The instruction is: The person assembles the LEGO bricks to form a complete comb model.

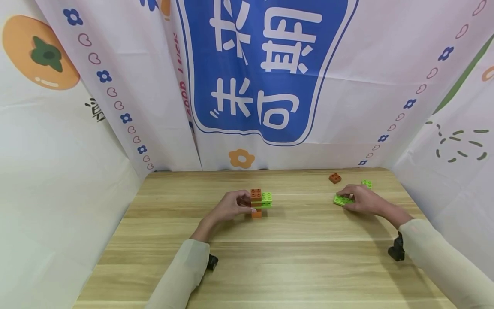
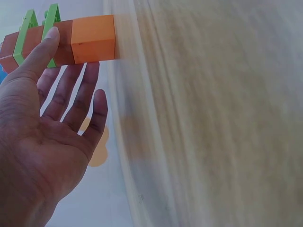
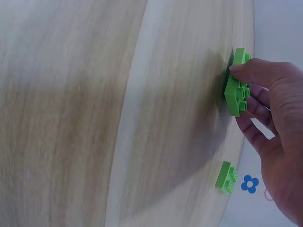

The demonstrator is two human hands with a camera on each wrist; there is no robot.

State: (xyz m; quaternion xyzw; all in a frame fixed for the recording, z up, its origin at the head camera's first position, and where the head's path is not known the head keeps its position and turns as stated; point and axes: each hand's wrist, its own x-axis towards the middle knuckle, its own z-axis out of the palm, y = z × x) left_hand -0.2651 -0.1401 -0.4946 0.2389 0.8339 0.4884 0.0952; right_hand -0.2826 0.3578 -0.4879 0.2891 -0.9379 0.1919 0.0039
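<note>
In the head view my left hand (image 1: 230, 205) pinches a stack of building bricks (image 1: 256, 195) standing upright at mid table. The left wrist view shows its orange brick (image 2: 93, 40) at the base, then brown bricks alternating with thin green plates. Those green plates jut out to the right in the head view. My left thumb lies along the stack's side, with the other fingers behind it. Farther right, my right hand (image 1: 362, 200) grips a flat, studded green brick (image 3: 233, 94) between thumb and fingers, close over the wood.
A smaller green brick (image 1: 367, 184) lies just beyond my right hand. To its left is a brown brick (image 1: 335, 178), near the back edge of the wooden table (image 1: 247, 266). Printed cloth (image 1: 324, 150) hangs behind the table and along both sides.
</note>
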